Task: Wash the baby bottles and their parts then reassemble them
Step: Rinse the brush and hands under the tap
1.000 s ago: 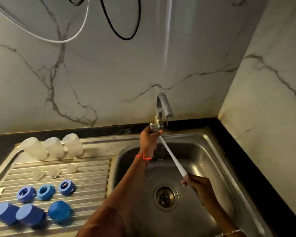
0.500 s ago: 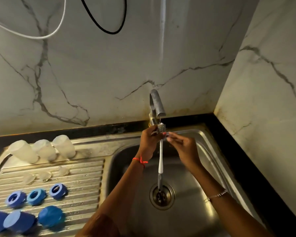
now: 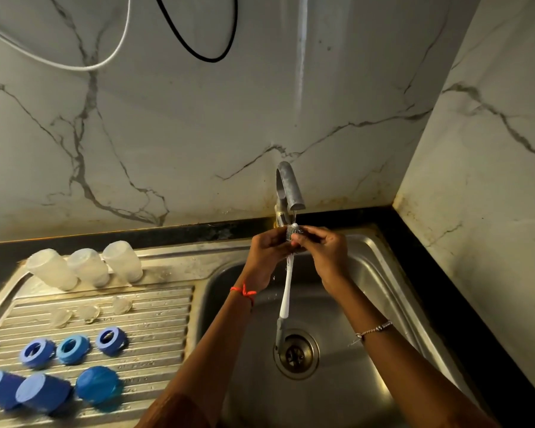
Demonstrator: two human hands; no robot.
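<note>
Under the tap both my hands hold a bottle brush by its bristle head, its white and grey handle hanging down over the sink. My left hand grips the head from the left and my right hand pinches it from the right. A thin stream of water falls on the bristles. On the draining board three clear bottles stand upside down, with three clear teats, three blue rings and three blue caps in rows in front.
The drain lies in the basin's middle below the brush handle. Marble walls close off the back and right side, with a black counter edge around the sink. A white cable and a black cable hang on the back wall.
My right hand went from the brush handle's end up to the bristle head beside my left hand. The handle swung from slanting right to hanging straight down.
</note>
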